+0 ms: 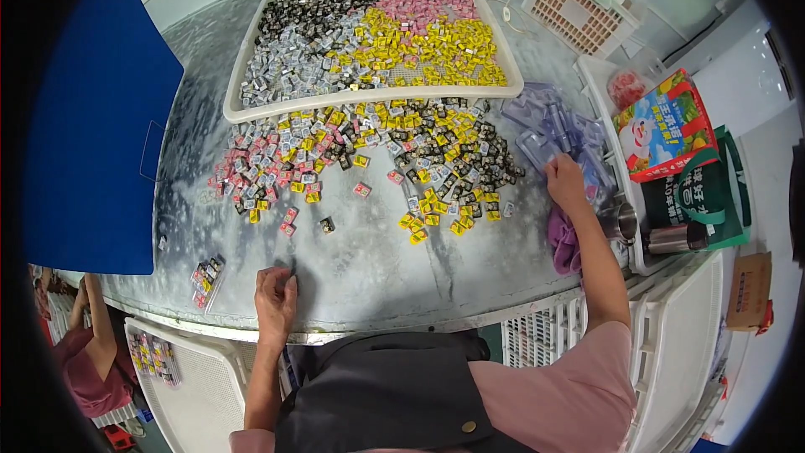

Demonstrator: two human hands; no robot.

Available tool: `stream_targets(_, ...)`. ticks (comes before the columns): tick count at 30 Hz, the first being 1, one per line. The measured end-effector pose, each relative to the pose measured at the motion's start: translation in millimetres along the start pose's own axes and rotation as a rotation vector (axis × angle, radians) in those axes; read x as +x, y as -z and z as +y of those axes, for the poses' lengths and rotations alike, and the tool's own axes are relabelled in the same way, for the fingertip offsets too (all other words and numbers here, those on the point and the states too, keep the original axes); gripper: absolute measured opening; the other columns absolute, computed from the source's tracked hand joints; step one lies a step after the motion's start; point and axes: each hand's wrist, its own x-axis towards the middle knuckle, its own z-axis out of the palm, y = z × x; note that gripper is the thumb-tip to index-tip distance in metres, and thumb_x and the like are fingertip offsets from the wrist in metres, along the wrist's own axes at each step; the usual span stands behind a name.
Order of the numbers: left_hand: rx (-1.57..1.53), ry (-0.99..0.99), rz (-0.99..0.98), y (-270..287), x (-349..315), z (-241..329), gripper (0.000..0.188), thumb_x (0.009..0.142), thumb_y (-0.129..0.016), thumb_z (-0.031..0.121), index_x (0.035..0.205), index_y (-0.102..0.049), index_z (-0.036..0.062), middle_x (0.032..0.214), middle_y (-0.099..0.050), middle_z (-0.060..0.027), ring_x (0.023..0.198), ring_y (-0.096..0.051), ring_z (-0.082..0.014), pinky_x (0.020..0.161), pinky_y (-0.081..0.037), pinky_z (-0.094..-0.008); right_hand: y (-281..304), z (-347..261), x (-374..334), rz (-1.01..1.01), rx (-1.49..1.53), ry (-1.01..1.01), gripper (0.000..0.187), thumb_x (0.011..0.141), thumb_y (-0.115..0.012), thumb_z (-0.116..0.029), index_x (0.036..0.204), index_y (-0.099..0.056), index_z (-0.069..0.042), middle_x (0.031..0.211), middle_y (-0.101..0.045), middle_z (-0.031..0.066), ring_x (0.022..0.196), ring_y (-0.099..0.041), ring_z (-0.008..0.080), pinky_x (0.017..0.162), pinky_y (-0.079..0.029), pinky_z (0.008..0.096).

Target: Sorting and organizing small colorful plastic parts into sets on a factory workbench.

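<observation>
My right hand (pixel 565 183) is at the right of the table, its fingers closed on the edge of a clear plastic case (pixel 538 149). That case lies at the near side of a heap of similar clear, bluish cases (pixel 553 113). My left hand (pixel 277 295) rests near the table's front edge with the fingers curled in; nothing shows between them. To its left lies a filled clear pack (pixel 206 282) of small wrapped pieces. Ahead of both hands spreads a loose pile of small wrapped pieces (pixel 453 155) in black, yellow, pink and white. A few single ones, such as a black piece (pixel 327 225), lie nearer.
Behind the pile stands a large white tray (pixel 373 96) with pieces grouped by colour. A purple cloth (pixel 563 239), a metal cup (pixel 619 222) and a colourful box (pixel 667 127) are at right. A blue panel (pixel 96 117) borders the left; a co-worker's arm (pixel 101 319) shows below.
</observation>
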Motion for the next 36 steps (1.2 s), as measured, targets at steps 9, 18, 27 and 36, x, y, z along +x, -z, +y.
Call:
stream_targets(9, -0.03, -0.027, 0.011, -3, 0, -8, 0.019, 0.096, -0.065, 0.013, 0.106, -0.064, -0.0045, 0.107, -0.057, -0.0096, 0.069, -0.058, -0.0125, 0.061, -0.047, -0.0269, 28, 8, 21, -0.348, 0.238, -0.088, 0.025, 0.079, -0.082, -0.023, 0.085, -0.073, 0.0, 0.073, -0.07, 0.0115, 0.064, -0.065, 0.017, 0.063, -0.05, 0.0321)
stream_targets(18, 0.015, 0.0, 0.005, -1, -1, -1, 0.017, 0.096, -0.064, 0.01, 0.104, -0.064, -0.0053, 0.104, -0.055, -0.0081, 0.073, -0.057, -0.0123, 0.063, -0.047, -0.0262, 37, 7, 23, -0.442, 0.346, -0.14, 0.02, 0.08, -0.082, -0.017, 0.087, -0.075, -0.001, 0.075, -0.07, 0.0047, 0.069, -0.062, 0.0119, 0.066, -0.05, 0.0294)
stream_targets(27, -0.007, -0.009, 0.023, -4, 1, -6, 0.016, 0.093, -0.065, 0.005, 0.105, -0.065, -0.0059, 0.11, -0.057, -0.0131, 0.069, -0.057, -0.0144, 0.063, -0.049, -0.0271, 34, 2, 22, -0.409, 0.217, -0.054, 0.026, 0.076, -0.083, -0.021, 0.088, -0.075, 0.0, 0.081, -0.073, 0.0122, 0.073, -0.07, 0.0217, 0.07, -0.054, 0.0328)
stream_targets(36, 0.027, 0.013, 0.016, -5, 3, -7, 0.015, 0.093, -0.066, 0.004, 0.104, -0.065, -0.0056, 0.108, -0.057, -0.0129, 0.07, -0.058, -0.015, 0.064, -0.049, -0.0276, 32, 9, 21, -0.414, 0.251, -0.031, 0.022, 0.082, -0.079, -0.02, 0.092, -0.073, -0.002, 0.079, -0.07, 0.0093, 0.071, -0.065, 0.0162, 0.067, -0.051, 0.0318)
